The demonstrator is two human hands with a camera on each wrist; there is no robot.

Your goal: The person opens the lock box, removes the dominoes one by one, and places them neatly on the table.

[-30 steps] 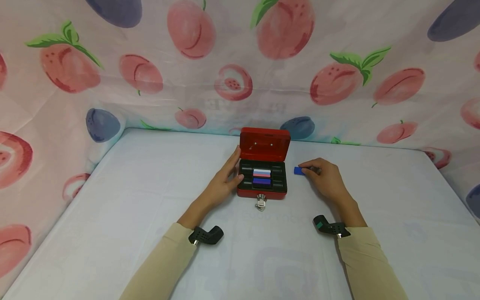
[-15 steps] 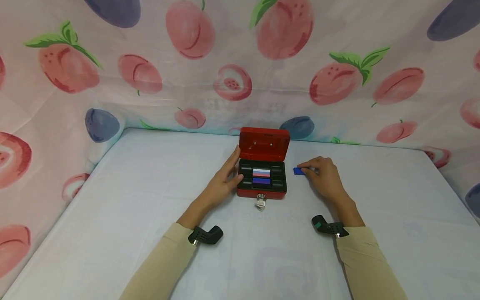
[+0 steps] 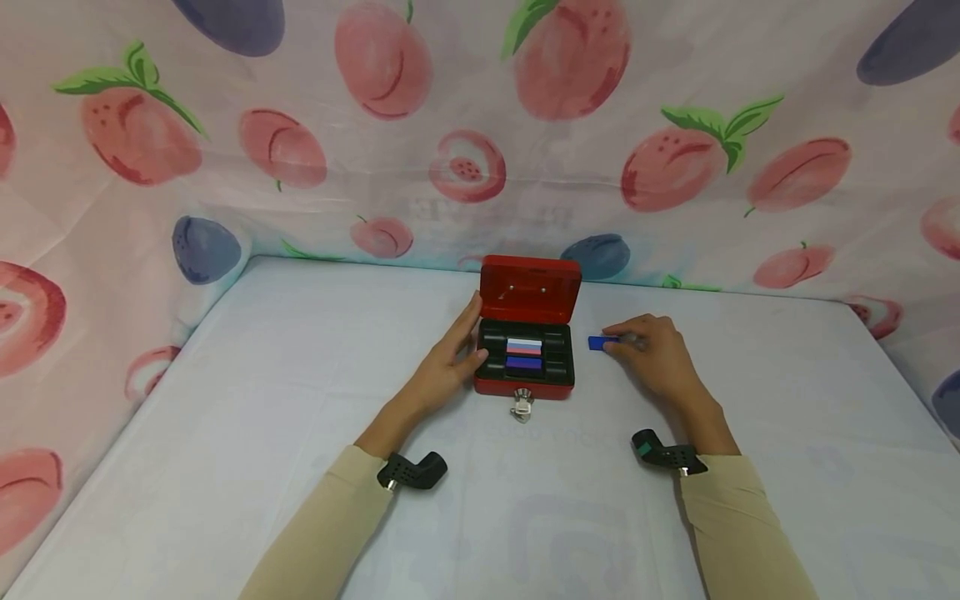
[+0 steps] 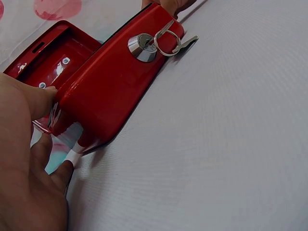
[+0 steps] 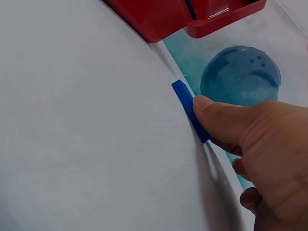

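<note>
A red cash box (image 3: 525, 388) stands with its lid (image 3: 531, 287) raised, showing a black compartment tray (image 3: 491, 333). In the tray's middle lie a white, blue and pink striped bar (image 3: 523, 346) and a blue-purple bar (image 3: 523, 363). My left hand (image 3: 442, 371) holds the box's left side, thumb over the rim and fingers along the outer wall. To the right of the box my right hand (image 3: 654, 358) pinches a small flat blue bar (image 5: 185, 103) between thumb and fingers, close over the table. Part of that bar is hidden by the thumb.
Keys on a ring (image 4: 168, 43) hang from the lock (image 4: 142, 47) on the box's front. A white cloth covers the table (image 3: 480, 517). Behind it and to the left rises a fruit-printed curtain (image 3: 465, 92), close to the back of the lid.
The right hand has shifted slightly to the right, with the blue bar still between its fingertips. The left hand and the cash box have stayed put.
</note>
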